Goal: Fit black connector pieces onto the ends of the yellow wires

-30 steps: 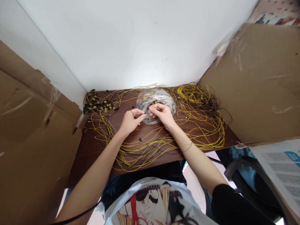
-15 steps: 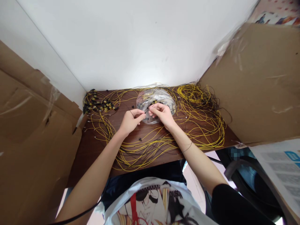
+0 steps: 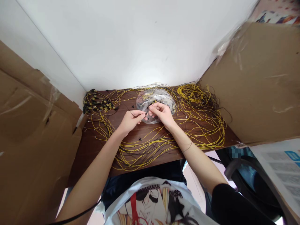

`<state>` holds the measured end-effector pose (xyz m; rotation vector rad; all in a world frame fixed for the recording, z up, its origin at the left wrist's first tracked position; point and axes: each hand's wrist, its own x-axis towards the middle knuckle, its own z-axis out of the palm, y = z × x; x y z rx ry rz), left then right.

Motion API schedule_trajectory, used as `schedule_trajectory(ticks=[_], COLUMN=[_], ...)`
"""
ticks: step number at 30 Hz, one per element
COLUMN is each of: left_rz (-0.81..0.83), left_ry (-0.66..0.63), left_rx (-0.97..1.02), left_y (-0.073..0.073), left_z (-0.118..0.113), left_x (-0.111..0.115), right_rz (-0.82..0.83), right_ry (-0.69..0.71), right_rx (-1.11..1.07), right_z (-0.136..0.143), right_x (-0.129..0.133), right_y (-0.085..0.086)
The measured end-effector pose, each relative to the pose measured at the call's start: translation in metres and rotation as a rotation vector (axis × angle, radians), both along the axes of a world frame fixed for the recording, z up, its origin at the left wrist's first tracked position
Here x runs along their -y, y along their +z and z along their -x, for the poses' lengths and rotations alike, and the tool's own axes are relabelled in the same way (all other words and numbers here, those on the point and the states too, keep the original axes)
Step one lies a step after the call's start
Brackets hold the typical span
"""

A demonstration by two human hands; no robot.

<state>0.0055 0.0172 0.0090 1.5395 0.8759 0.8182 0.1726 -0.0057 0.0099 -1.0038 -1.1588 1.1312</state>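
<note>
The person's left hand pinches a small dark piece between thumb and forefinger, with a thin dark wire crossing above its knuckles. The right hand faces it closely, thumb and forefinger drawn together near the piece; whether they grip a wire end is too small to tell. The piece lies between the two hands, in front of a clear plastic bag that holds more dark and yellow bits.

Such a fine pinch seems easy to lose: a slight slip of the fingertips could drop the piece onto the bag, where it would be hard to pick out among similar parts. Small black parts lie loose on the brown counter, and a sweep of a wrist might knock them off the near edge.

Yellow wires spread in a wide ring around the hands, mixed with dark strands. One dark strand loops over the right forearm, so lifting that arm quickly could tug it and disturb the rest. At the far right, a yellow coil sits tangled with dark wire and could knot if pulled. At the far left, black and yellow connectors lie bunched, likely to catch on one another.
</note>
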Motion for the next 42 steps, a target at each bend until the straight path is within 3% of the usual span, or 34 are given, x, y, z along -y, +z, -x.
schedule_trajectory(ticks=[7,16,23,42], left_rz=[-0.001,-0.025,-0.038,-0.024], left_ry=[-0.018,-0.002,-0.015,-0.008], left_rx=[-0.009,-0.053,-0.065,-0.064], left_y=[0.001,0.0036,0.0011,0.0016], left_z=[-0.0003,-0.0002,0.0012,0.0006], left_x=[0.0001,0.0012,0.0,0.0002], right_rz=[0.002,0.045,-0.006,-0.008], right_ry=[0.048,-0.029,0.065,0.063], right_rx=[0.053,0.001,0.082,0.098], right_z=[0.0011,0.0008,0.0,-0.0002], right_x=[0.0005,-0.0012,0.0001,-0.0008], right_y=[-0.0003,-0.0021,-0.002,-0.0023])
